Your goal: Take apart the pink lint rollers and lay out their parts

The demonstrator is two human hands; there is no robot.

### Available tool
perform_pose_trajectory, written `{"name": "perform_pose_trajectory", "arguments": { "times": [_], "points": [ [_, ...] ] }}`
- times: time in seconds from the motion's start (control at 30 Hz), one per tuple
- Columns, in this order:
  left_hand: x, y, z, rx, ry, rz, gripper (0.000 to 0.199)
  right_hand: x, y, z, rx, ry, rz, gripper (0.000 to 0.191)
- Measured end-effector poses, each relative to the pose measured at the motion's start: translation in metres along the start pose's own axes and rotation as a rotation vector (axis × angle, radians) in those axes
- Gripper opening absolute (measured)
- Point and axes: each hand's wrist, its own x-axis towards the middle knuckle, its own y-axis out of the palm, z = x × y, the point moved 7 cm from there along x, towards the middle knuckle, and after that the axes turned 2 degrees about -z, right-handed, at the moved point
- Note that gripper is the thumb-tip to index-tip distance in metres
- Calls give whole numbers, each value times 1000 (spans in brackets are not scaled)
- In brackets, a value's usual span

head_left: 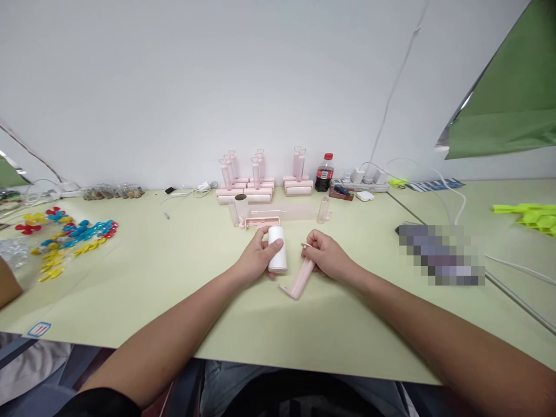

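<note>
My left hand [257,253] is closed around a white lint-roller refill [278,250], held nearly upright above the table, thumb across its front. To its right my right hand [326,255] pinches the upper end of a pale pink plastic frame piece [300,280], which slants down toward me and has a short bent tab at its lower end. A gap separates the piece from the roll. Just beyond my left hand lies an open pink roller case [263,222]. Near it stand a bare cardboard-cored tube [240,204] and a translucent pink handle [233,214].
Finished-looking pink rollers [256,191] stand in groups by the wall. A cola bottle [324,172] and a power strip [369,186] stand right of them. Colourful plastic pieces [72,231] lie at left, a blurred-out object [441,255] and yellow-green pieces [532,217] at right.
</note>
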Motion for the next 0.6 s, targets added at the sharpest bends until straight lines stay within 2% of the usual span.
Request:
{"name": "perform_pose_trajectory", "arguments": {
  "times": [0.1, 0.2, 0.33, 0.6],
  "points": [
    [-2, 5, 2, 17, 5, 56, 68, -3, 15, -6, 245, 139, 143, 15],
    [-3, 6, 2, 24, -1, 85, 69, -3, 20, -6, 365, 153, 229, 20],
    [-3, 8, 2, 30, -11, 108, 71, 0, 17, -10, 455, 160, 224, 26],
    [-8, 17, -1, 13, 10, 207, 80, -1, 22, -9, 474, 174, 269, 33]
  ]
}}
